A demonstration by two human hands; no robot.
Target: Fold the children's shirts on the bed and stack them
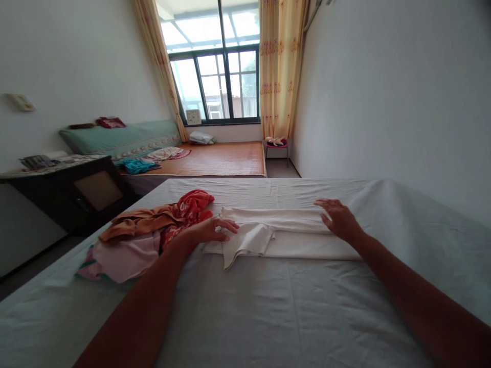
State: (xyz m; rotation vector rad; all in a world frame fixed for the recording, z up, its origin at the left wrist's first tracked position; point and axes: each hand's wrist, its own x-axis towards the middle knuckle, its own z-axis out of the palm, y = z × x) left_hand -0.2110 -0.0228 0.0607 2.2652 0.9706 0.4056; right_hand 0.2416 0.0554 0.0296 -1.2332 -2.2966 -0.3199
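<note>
A white garment (295,221), perhaps a shirt, lies partly folded across the sheeted bed (264,312), with a sleeve-like piece turned back over its left part. Over that left end is my left hand (213,230), its fingers apart; whether they touch the cloth I cannot tell. At the garment's right end my right hand (339,219) hovers or rests lightly with fingers spread. Left of the garment lies a heap of clothes: a red patterned piece (195,202), an orange-brown piece (134,222) and a pink piece (128,255). My left forearm hides part of the heap.
Beyond the bed is a mat-covered platform (230,156) with blue clothing (138,165) and a green padded headboard (126,138). A dark cabinet (95,186) stands at left. A pink stool (276,144) holds cloth near the curtain (279,71). A white wall (399,102) borders the right.
</note>
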